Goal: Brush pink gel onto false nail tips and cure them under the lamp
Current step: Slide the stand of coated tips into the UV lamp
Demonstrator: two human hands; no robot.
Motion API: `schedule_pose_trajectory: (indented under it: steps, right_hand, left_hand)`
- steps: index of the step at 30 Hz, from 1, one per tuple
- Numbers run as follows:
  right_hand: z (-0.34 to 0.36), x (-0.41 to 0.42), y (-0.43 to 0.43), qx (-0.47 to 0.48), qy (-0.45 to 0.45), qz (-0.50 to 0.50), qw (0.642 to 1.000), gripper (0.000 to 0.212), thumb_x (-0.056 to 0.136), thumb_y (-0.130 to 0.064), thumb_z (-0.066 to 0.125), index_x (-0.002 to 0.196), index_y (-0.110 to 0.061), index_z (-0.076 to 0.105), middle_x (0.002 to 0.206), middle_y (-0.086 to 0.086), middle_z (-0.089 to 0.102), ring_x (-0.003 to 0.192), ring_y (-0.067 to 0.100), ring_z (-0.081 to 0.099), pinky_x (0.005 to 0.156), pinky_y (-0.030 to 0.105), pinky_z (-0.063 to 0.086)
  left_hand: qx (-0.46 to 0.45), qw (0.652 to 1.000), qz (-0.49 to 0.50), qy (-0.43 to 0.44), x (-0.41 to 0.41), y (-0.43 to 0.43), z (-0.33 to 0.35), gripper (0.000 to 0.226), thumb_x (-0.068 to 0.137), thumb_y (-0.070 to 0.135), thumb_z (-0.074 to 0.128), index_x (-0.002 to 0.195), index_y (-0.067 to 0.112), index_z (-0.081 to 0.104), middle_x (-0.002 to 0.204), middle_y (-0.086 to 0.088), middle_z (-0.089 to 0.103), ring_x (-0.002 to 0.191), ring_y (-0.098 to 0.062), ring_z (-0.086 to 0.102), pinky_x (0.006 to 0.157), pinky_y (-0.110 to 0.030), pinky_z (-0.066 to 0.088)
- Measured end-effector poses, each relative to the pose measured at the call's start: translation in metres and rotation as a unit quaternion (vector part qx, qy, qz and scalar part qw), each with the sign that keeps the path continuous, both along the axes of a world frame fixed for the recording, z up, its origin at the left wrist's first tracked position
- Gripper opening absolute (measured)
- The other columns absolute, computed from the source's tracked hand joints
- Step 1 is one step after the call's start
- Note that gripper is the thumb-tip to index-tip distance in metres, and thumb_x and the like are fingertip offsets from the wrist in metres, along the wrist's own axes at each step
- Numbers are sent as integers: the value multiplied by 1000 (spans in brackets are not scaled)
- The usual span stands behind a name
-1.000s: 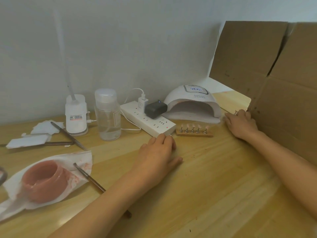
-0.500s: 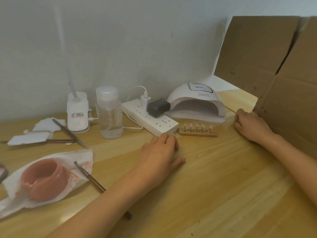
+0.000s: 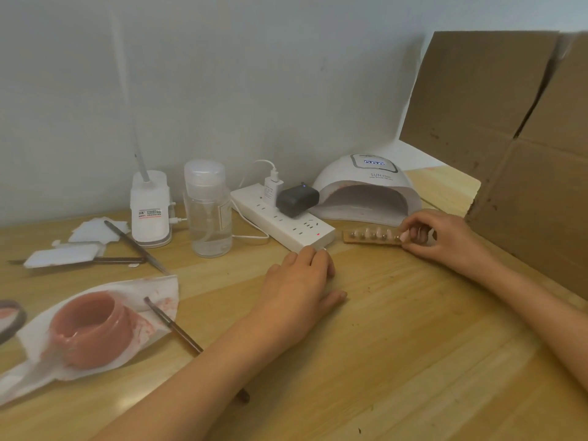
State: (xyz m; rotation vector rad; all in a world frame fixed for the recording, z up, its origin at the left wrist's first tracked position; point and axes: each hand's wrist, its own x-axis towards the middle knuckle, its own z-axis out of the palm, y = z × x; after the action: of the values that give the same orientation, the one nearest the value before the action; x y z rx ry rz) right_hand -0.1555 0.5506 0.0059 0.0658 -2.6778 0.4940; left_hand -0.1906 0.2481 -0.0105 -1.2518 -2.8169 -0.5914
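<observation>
my R hand (image 3: 445,241) pinching nail-tip strip (image 3: 366,239) end, at 6 o'clock of lamp (image 3: 366,183) | my L hand (image 3: 299,284) flat, relaxed on worktop (image 3: 413,345)

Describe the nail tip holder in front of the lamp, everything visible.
The holder is a narrow wood-coloured strip lying flat on the table in front of the lamp. A row of small metal studs carries pale nail tips. The right hand pinches its right end; its left end lies near the power strip, apparently not touching.
</observation>
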Motion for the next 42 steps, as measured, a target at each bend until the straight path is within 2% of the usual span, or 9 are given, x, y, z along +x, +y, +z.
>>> schedule_pose_trajectory:
  steps: [4, 7, 11, 20, 24, 27, 36, 39, 42]
  right_hand:
    - [-5, -18, 4, -45, 30, -92, 994, 22, 77, -6, 82, 89, -18, 70, 74, 0, 67, 67, 16, 62, 69, 22, 50]
    - [-6, -37, -4, -113, 48, -142, 982, 11, 79, -10, 81, 87, -11, 73, 71, 6, 68, 55, 2, 59, 60, 10, 43]
    - [-11, -53, -16, -146, 55, -195, 968, 9, 81, -19, 79, 86, -12, 74, 74, 9, 72, 62, 20, 65, 72, 33, 50]
    - [-15, -44, -31, -299, 56, -212, 929, 38, 84, -14, 73, 120, -15, 61, 88, 1, 74, 61, 10, 58, 63, 28, 47]
    - [-15, -30, -44, -45, 24, -177, 983, 18, 91, -15, 56, 105, -27, 59, 110, -5, 58, 97, 16, 56, 69, 33, 37]
    - [-17, -43, -58, 153, -38, -142, 977, 35, 95, -17, 46, 127, -25, 58, 133, -4, 45, 115, 22, 43, 79, 37, 41]
    - [-10, -78, -64, 224, -159, -217, 937, 46, 103, -32, 35, 142, -11, 48, 156, 9, 31, 129, 30, 35, 96, 39, 33]
    - [-3, -73, -66, 207, -104, -163, 959, 34, 102, -26, 42, 128, -14, 60, 140, 6, 49, 120, 29, 44, 92, 37, 34]
    - [11, -57, -71, -1, 54, -79, 995, 22, 94, -23, 47, 91, -35, 64, 85, -15, 65, 84, 13, 60, 72, 33, 40]
  left_hand:
    - [-3, 1000, -2, 0, 1, -1, 0, 36, 96, 53, 50, 119, 26, 45, 121, 7, 46, 112, -16, 45, 90, -33, 41]
    - [-1, 1000, -1, 1, 0, -1, 0, 36, 96, 53, 51, 118, 26, 45, 119, 6, 46, 112, -17, 45, 89, -34, 41]
    - [2, 1000, 0, -5, 0, 0, 0, 36, 95, 52, 52, 116, 24, 46, 117, 5, 46, 112, -18, 45, 89, -36, 41]
    - [-7, 1000, -2, 6, 2, -1, 0, 37, 96, 53, 49, 118, 24, 45, 121, 4, 45, 113, -19, 44, 88, -36, 41]
    - [-15, 1000, -2, 5, 1, -1, -1, 36, 97, 53, 48, 118, 23, 45, 122, 4, 45, 114, -19, 44, 87, -35, 40]
    - [-16, 1000, 0, 6, 1, 0, 0, 37, 97, 53, 48, 118, 23, 45, 123, 4, 45, 115, -20, 44, 88, -36, 40]
    - [-19, 1000, 2, 8, 2, 0, 0, 37, 97, 52, 49, 119, 23, 44, 126, 3, 44, 118, -20, 44, 88, -36, 40]
    - [-22, 1000, 1, 7, 2, 0, -1, 37, 97, 52, 48, 119, 23, 44, 125, 4, 44, 117, -20, 43, 85, -34, 37]
    - [-24, 1000, -3, 6, 1, 0, 0, 36, 98, 52, 48, 120, 23, 44, 126, 3, 44, 117, -20, 43, 85, -35, 37]
